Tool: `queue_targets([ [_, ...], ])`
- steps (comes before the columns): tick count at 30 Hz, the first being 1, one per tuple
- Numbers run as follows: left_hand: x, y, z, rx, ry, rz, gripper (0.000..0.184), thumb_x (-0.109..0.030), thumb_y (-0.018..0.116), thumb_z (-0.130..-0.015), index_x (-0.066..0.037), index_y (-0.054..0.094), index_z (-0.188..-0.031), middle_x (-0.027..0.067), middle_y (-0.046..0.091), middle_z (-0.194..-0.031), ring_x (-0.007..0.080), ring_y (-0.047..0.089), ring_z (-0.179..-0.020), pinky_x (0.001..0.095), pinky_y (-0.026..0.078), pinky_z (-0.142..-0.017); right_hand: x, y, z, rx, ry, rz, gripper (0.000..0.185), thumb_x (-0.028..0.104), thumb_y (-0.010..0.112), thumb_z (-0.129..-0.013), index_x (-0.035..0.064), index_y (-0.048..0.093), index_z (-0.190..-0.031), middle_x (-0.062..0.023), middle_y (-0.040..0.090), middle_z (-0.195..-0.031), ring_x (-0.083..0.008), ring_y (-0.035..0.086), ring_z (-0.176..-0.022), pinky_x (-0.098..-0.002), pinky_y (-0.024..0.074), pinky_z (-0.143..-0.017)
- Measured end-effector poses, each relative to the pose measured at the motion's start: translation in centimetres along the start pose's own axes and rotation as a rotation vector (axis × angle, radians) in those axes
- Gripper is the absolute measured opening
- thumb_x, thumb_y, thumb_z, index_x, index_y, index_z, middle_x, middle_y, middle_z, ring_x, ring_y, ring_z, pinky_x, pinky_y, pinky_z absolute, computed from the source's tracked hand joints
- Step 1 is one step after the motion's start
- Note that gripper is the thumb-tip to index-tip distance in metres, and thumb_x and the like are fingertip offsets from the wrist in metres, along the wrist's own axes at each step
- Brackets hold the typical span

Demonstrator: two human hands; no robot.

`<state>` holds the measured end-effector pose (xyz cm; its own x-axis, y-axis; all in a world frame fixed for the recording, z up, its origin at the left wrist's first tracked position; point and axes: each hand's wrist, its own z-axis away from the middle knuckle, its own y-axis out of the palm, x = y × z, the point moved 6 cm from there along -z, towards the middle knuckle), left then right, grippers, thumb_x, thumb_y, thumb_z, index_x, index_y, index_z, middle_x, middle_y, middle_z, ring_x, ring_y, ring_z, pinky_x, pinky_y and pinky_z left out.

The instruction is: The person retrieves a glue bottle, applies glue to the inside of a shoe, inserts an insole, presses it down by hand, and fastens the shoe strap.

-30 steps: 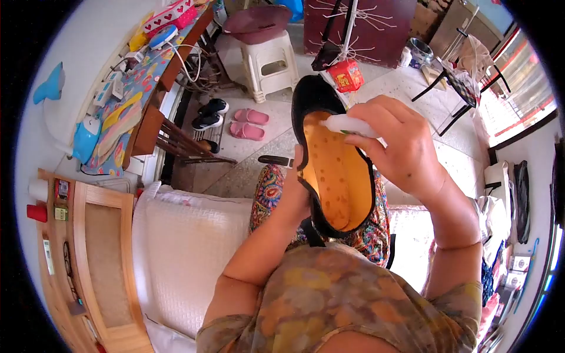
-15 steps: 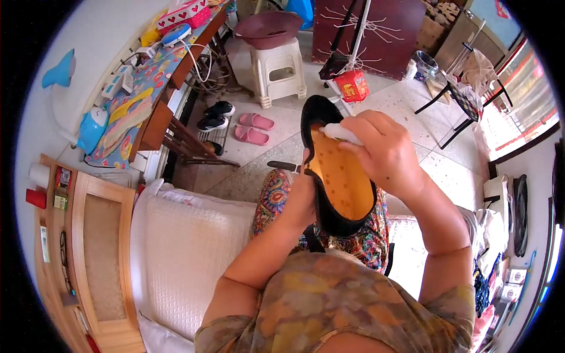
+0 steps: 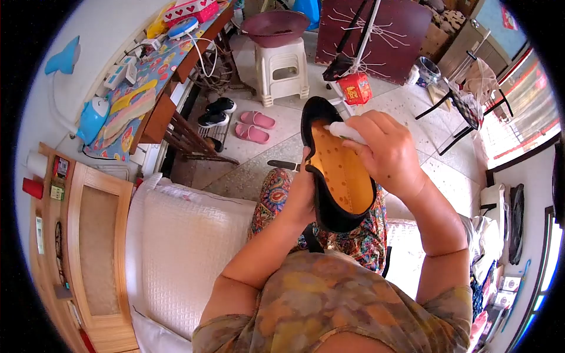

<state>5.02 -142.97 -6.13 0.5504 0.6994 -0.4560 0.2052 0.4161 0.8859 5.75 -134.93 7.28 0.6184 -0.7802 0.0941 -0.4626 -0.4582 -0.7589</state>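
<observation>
The right hand (image 3: 385, 150) was closed around a white bottle (image 3: 346, 132), its tip near the toe end of a black shoe (image 3: 336, 217), over the yellow insole (image 3: 341, 170); contact could not be determined. The left hand (image 3: 302, 199) was clamped on the shoe's left edge, above patterned trousers (image 3: 272, 197).

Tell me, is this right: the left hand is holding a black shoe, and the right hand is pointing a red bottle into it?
Almost! The bottle is white, not red, as the head view shows. The right hand does point it into the black shoe, which the left hand holds.
</observation>
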Motion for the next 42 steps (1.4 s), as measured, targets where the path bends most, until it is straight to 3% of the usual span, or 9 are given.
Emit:
queue_targets([
  [3,0.1,-0.4,0.0,-0.089,-0.032,0.002,0.047,-0.043,0.026,-0.09,-0.009,0.034,-0.122,0.0082,0.047,-0.115,0.0204,0.049,-0.104,0.0351,0.04,-0.088,0.0,0.8,0.1,0.07,0.003,0.001,0.018,0.012,0.058,-0.068,0.0034,0.048,-0.08,-0.012,0.047,-0.072,-0.0309,0.049,-0.067,-0.0376,0.0417,-0.058],
  [21,0.0,0.8,0.3,0.033,-0.01,0.093,0.047,-0.044,0.025,-0.09,-0.009,0.035,-0.12,0.0084,0.049,-0.112,0.0209,0.051,-0.1,0.0354,0.041,-0.086,-1.1,0.7,0.1,0.058,0.057,0.012,0.019,0.012,0.059,-0.067,0.0035,0.049,-0.081,-0.0128,0.047,-0.073,-0.0316,0.049,-0.068,-0.0395,0.0413,-0.059],
  [23,0.1,0.9,0.5,0.022,-0.025,0.077,0.043,-0.036,0.035,-0.089,-0.008,0.035,-0.121,0.0078,0.049,-0.112,0.0196,0.05,-0.102,0.0352,0.041,-0.088,-1.3,1.2,0.0,0.103,0.043,0.022,0.019,0.012,0.059,-0.068,0.0034,0.049,-0.081,-0.0129,0.047,-0.073,-0.0317,0.05,-0.069,-0.0394,0.0413,-0.059],
  [27,0.0,0.9,-0.1,0.028,-0.022,0.055,0.041,-0.036,0.035,-0.089,-0.008,0.037,-0.119,0.0076,0.049,-0.111,0.0196,0.05,-0.101,0.0342,0.042,-0.087,-1.2,1.2,0.1,0.088,0.039,0.02,0.019,0.012,0.059,-0.067,0.0034,0.049,-0.08,-0.0127,0.047,-0.072,-0.0318,0.05,-0.069,-0.0387,0.0414,-0.059],
  [29,0.2,1.0,-0.4,-0.036,-0.07,0.034,0.046,-0.044,0.024,-0.09,-0.009,0.036,-0.118,0.0084,0.05,-0.109,0.0199,0.052,-0.098,0.0345,0.042,-0.085,-1.0,0.9,0.1,0.063,0.025,0.005,0.019,0.011,0.059,-0.067,0.0035,0.048,-0.08,-0.0124,0.047,-0.072,-0.0314,0.05,-0.069,-0.0381,0.0416,-0.059],
  [33,0.6,1.3,-0.3,-0.013,-0.08,0.028,0.046,-0.044,0.022,-0.09,-0.009,0.037,-0.117,0.0084,0.05,-0.109,0.0198,0.052,-0.097,0.0341,0.042,-0.085,-1.1,1.2,0.2,0.088,0.015,-0.009,0.019,0.01,0.059,-0.066,0.0035,0.048,-0.079,-0.012,0.048,-0.073,-0.0308,0.05,-0.069,-0.0377,0.0418,-0.059],
  [36,0.7,1.4,-0.3,0.009,-0.057,0.027,0.04,-0.038,0.037,-0.088,-0.009,0.04,-0.115,0.0057,0.051,-0.108,0.018,0.051,-0.099,0.0327,0.042,-0.085,-1.1,1.5,0.0,0.118,0.005,0.023,0.019,0.009,0.059,-0.066,0.0038,0.047,-0.079,-0.012,0.048,-0.073,-0.0307,0.05,-0.069,-0.0379,0.042,-0.059],
  [38,0.5,1.8,0.1,-0.052,-0.068,-0.041,0.047,-0.044,0.021,-0.09,-0.009,0.038,-0.116,0.0087,0.051,-0.106,0.0199,0.052,-0.097,0.0334,0.042,-0.085,-1.1,1.7,-0.2,0.145,-0.012,0.059,0.018,0.009,0.059,-0.066,0.0037,0.047,-0.079,-0.0122,0.048,-0.073,-0.031,0.05,-0.07,-0.0382,0.042,-0.06],
  [42,0.7,1.1,-0.4,-0.052,-0.073,-0.03,0.047,-0.044,0.021,-0.09,-0.008,0.038,-0.117,0.0088,0.051,-0.106,0.0201,0.052,-0.097,0.0336,0.042,-0.085,-1.5,1.6,-0.2,0.1,-0.009,0.002,0.019,0.009,0.059,-0.066,0.0036,0.047,-0.08,-0.0126,0.048,-0.073,-0.0317,0.051,-0.07,-0.039,0.0421,-0.06],
])
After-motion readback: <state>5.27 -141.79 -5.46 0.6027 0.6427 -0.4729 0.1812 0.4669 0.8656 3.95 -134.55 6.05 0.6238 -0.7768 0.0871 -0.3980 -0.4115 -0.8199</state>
